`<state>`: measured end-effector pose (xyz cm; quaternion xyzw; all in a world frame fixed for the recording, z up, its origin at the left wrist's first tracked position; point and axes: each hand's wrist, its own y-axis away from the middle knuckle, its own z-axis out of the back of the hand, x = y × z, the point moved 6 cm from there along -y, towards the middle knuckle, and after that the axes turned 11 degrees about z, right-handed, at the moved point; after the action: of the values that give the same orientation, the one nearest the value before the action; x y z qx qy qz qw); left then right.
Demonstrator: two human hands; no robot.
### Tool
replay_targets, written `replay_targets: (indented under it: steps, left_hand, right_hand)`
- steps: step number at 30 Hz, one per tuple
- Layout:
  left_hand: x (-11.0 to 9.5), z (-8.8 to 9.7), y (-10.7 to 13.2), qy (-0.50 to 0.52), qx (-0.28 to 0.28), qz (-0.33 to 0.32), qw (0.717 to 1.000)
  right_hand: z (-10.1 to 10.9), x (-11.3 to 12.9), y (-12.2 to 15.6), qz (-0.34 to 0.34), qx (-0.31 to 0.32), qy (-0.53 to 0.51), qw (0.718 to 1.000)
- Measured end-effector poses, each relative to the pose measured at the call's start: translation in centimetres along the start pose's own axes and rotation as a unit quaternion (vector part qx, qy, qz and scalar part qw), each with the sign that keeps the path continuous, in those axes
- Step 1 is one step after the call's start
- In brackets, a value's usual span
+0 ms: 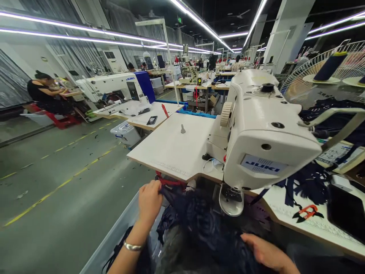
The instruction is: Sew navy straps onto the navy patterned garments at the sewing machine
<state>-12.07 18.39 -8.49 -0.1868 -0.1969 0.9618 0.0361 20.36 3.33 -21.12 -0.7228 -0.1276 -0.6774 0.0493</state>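
Observation:
A dark navy, lace-like fabric piece (205, 224) stretches between my two hands, below the front of a white JUKI sewing machine (273, 140). My left hand (150, 199), with a silver bangle on the wrist, is closed on the fabric's upper left corner. On the right side, my right hand (264, 251) pinches the cloth's edge between thumb and fingers; some fingers are hidden behind it. The machine's metal presser guard (231, 201) hangs just past the fabric. Part of the cloth is blurred.
Orange thread snips (308, 213) and a black phone (346, 209) lie on the table at right, near dark fabric strips (310, 182). A plastic bin (111, 243) holding dark fabric is below left. A second JUKI machine (114, 87) stands behind; a seated person (47, 93) works far left.

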Motion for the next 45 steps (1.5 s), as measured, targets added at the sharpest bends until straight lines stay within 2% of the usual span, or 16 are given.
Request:
replay_targets:
  steps: [2,5,9,11,14,17,21,24,26,32,34,36,38,41,43,45]
  left_hand:
    - [-1.4,-1.8,0.9,-0.009,0.099,-0.027,0.995]
    - [-7.1,-3.6,4.1,0.027,0.249,-0.13,0.959]
    - [-15.9,-2.6,9.1,0.148,0.373,-0.289,0.869]
    - [-18.3,-2.4,10.5,0.134,0.382,-0.337,0.85]
    - [-19.5,-3.0,11.0,0.074,0.349,-0.357,0.863]
    - [-19.3,-3.9,10.9,0.049,0.328,-0.354,0.875]
    - [-19.0,-4.7,11.5,0.017,0.309,-0.343,0.887]
    - [-19.2,-5.3,12.4,0.002,0.306,-0.35,0.886]
    - [-19.4,-5.4,12.6,-0.006,0.302,-0.347,0.888]
    - [-20.5,-3.7,12.6,-0.002,0.285,-0.405,0.869]
    - [-20.7,-3.0,13.5,-0.004,0.284,-0.479,0.831]
    - [-20.5,-2.7,13.8,-0.012,0.292,-0.491,0.821]
    - [-19.8,-2.6,12.6,0.007,0.301,-0.395,0.868]
    - [-18.5,-1.6,9.9,0.13,0.318,-0.233,0.91]
    - [-18.5,-0.9,9.1,0.23,0.392,-0.239,0.858]
    - [-18.5,-0.5,8.5,0.289,0.468,-0.245,0.798]
  right_hand:
    - [0.5,1.7,0.7,-0.04,0.003,-0.011,0.999]
    - [1.7,4.9,1.0,-0.076,-0.127,-0.053,0.988]
    - [0.8,7.7,1.0,-0.088,-0.245,-0.154,0.953]
    - [0.0,8.1,0.9,-0.087,-0.275,-0.188,0.939]
    - [-0.2,8.1,0.9,-0.072,-0.284,-0.15,0.944]
    - [0.9,8.8,0.8,0.003,-0.275,0.084,0.958]
    - [0.8,9.5,0.6,0.124,-0.244,0.433,0.859]
    - [0.3,9.3,0.3,0.146,-0.234,0.583,0.764]
    - [0.5,9.5,0.2,0.126,-0.247,0.619,0.734]
    - [0.6,11.1,0.4,0.118,-0.214,0.431,0.869]
    - [0.0,11.1,0.5,0.157,-0.214,0.439,0.859]
    - [-0.5,10.9,0.6,0.191,-0.225,0.5,0.814]
    - [-0.9,10.6,0.5,0.191,-0.209,0.553,0.784]
    - [-2.2,11.3,0.2,0.179,-0.051,0.51,0.84]
    - [-3.4,12.6,0.5,0.168,0.068,0.438,0.881]
    - [-3.5,14.3,0.7,0.174,0.074,0.412,0.891]
